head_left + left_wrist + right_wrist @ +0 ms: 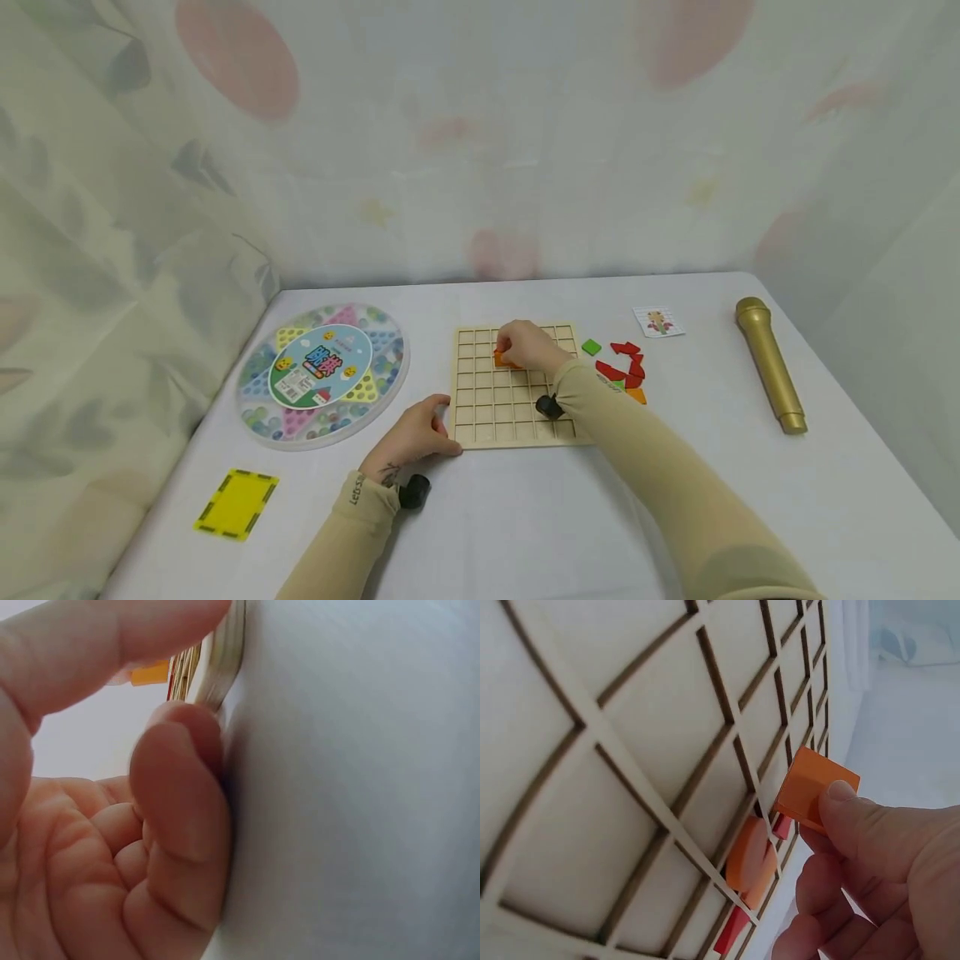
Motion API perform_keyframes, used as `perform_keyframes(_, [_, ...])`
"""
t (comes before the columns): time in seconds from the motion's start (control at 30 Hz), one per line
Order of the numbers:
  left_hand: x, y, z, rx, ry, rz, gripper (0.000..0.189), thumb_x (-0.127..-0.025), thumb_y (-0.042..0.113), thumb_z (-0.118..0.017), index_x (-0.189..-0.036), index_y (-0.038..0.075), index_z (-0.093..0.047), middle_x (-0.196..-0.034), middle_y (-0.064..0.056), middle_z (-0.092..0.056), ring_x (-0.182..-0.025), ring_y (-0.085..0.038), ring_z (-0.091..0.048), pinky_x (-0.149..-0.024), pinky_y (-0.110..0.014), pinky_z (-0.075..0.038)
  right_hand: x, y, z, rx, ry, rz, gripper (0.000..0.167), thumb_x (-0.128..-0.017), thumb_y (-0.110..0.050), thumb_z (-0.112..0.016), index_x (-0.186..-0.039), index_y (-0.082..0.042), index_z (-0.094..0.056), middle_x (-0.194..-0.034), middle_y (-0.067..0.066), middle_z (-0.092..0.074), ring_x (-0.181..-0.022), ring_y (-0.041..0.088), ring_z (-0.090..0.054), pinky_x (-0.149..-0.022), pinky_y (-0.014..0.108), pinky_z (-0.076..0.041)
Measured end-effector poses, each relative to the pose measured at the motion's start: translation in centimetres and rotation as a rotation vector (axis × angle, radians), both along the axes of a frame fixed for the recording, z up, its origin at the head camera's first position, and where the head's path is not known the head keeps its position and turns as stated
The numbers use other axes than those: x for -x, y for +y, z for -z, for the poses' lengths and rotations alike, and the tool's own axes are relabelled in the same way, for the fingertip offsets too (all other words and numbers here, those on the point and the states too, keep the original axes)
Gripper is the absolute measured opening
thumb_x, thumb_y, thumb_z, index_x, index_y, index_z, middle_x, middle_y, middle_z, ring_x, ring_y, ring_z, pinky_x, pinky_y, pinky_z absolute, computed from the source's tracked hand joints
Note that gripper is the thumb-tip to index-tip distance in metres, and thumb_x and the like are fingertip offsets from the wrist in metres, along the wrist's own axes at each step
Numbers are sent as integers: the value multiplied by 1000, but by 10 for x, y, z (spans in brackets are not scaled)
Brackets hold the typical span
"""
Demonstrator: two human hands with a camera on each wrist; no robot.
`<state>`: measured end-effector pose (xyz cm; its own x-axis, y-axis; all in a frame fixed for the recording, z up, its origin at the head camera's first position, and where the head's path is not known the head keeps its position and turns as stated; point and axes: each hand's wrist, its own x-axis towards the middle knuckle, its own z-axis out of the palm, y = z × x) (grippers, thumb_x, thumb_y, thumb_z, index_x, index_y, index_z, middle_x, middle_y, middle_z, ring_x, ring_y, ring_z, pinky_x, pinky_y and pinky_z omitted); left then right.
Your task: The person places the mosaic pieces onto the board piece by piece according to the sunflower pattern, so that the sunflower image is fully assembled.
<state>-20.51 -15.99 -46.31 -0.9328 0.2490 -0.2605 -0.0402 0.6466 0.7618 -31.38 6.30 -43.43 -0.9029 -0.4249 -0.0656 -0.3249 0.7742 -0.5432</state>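
A wooden grid board lies flat on the white table. My right hand is over its upper middle, pinching an orange square tile between thumb and fingers. Orange pieces and a red piece sit in cells of the board in the right wrist view; that hand hides part of this area from above. At the board's lower left corner, my left hand grips the edge, its thumb at the near side and its fingers at the left side.
Right of the board lie a green tile, several red pieces and an orange piece. Farther right are a small drawing and a gold microphone. To the left are a round marble-game case and a yellow card.
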Motion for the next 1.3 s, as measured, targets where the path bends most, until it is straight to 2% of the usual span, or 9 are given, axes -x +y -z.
perform_keyframes(0.5, [0, 1, -3, 4, -13, -10, 84, -64, 11, -82, -136, 4, -40, -69, -7, -55, -57, -17, -49, -54, -28, -40, 1, -6, 5, -47, 6, 21, 5, -84, -7, -64, -88, -9, -66, -93, 6, -63, -80, 20, -55, -72, 33, -46])
perform_keyframes(0.63, [0, 1, -3, 2, -21, -12, 84, -64, 11, -82, -136, 4, -40, -69, -7, -55, -57, -17, -49, -54, -28, -40, -1, -5, 4, -57, 13, 20, 15, -85, -6, -59, -95, -8, -69, -99, 6, -65, -88, 20, -59, -76, 34, -48])
perform_keyframes(0.77, [0, 0, -3, 3, -22, -14, 84, -64, 11, -82, -136, 4, -40, -69, -7, -54, -57, -17, -49, -54, -28, -40, -1, -1, 3, -79, 16, 47, 23, -85, 0, -53, -99, -8, -70, -104, 7, -66, -87, 20, -59, -76, 34, -48])
perform_keyframes(0.9, [0, 0, -4, 2, -20, -18, 85, -64, 10, -82, -136, 3, -39, -69, -8, -54, -57, -17, -48, -54, -28, -40, -2, 6, -2, -125, 39, 80, 19, -83, 3, -54, -90, -6, -69, -95, 7, -67, -78, 19, -56, -68, 35, -47])
perform_keyframes(1.03, [0, 0, -4, 3, -27, -24, 85, -64, 9, -82, -136, 3, -39, -69, -8, -54, -58, -17, -48, -54, -28, -39, -4, 10, -5, -146, 7, 85, 17, -83, 2, -55, -87, -6, -69, -93, 7, -66, -79, 20, -57, -70, 36, -48])
perform_keyframes(1.2, [0, 1, -3, 7, -24, -18, 84, -64, 9, -82, -136, 3, -40, -69, -7, -54, -57, -17, -48, -54, -28, -39, -4, 12, -1, -139, -12, 66, 17, -85, 0, -55, -88, -6, -70, -95, 7, -66, -82, 21, -58, -72, 36, -49])
perform_keyframes(1.3, [0, 1, -3, 9, -21, -13, 84, -64, 10, -82, -136, 3, -40, -69, -7, -54, -57, -16, -48, -54, -27, -39, -6, 18, -6, -117, -11, 73, 17, -86, -5, -58, -98, -5, -69, -103, 9, -65, -90, 23, -59, -77, 38, -49])
